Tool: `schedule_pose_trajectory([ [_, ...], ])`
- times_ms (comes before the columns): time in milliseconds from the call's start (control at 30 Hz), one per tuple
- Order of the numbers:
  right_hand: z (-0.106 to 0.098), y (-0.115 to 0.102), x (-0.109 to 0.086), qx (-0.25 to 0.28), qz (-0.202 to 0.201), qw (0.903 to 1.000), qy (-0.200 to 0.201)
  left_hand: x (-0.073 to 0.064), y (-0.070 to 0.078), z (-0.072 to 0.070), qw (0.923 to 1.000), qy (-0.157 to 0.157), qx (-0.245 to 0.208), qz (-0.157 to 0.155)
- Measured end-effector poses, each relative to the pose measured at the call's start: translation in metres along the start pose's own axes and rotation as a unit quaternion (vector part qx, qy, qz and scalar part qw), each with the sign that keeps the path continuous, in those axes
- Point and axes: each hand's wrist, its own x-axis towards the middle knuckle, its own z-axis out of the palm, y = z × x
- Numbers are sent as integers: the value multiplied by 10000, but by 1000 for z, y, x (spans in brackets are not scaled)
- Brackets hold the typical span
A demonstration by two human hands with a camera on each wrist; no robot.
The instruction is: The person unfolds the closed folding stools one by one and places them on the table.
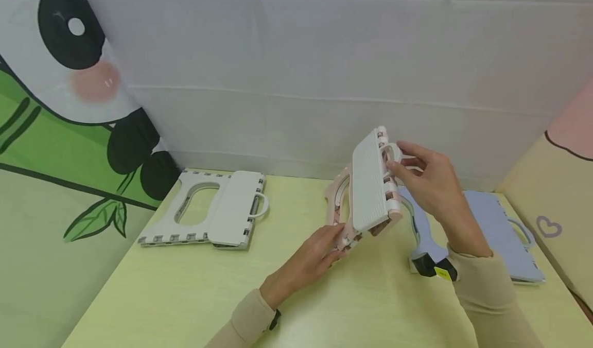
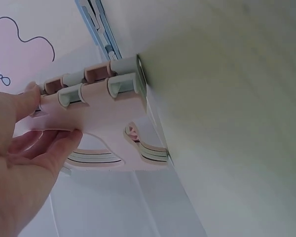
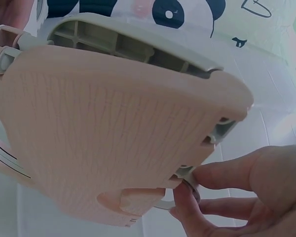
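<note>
A folded pink-and-white folding stool (image 1: 369,183) is tilted up above the table, held by both hands. My left hand (image 1: 316,253) grips its lower near edge by the leg hinges; in the left wrist view the thumb and fingers (image 2: 64,148) pinch the pink leg panel. At the upper right, my right hand (image 1: 433,183) pinches the white carrying handle (image 1: 395,152). The right wrist view shows the ribbed pink underside (image 3: 113,123) and the thumb and fingers (image 3: 227,175) on the handle. Part of the handle is hidden by the fingers.
A folded white folding stool (image 1: 236,209) lies flat on the yellow-green table (image 1: 185,296) at left. A folded blue folding stool (image 1: 498,235) lies at right, partly behind my right forearm. A printed cloth wall (image 1: 296,54) rises behind the table.
</note>
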Motion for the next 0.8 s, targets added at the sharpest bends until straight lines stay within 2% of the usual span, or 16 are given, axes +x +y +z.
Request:
schedule_pose_trajectory([
  [133, 2, -4, 1, 78, -7, 10000, 60, 2, -1, 0, 9999, -75, -58, 63],
  [367, 7, -10, 0, 190, -142, 9996, 163, 4, -2, -1, 9990, -273, -288, -184],
  [467, 9, -11, 0, 277, -218, 9992, 176, 4, -3, -1, 9988, -305, -334, -197],
  [800, 17, -15, 2, 537, -483, 9968, 329, 7, -5, -1, 9939, -423, -951, -370],
])
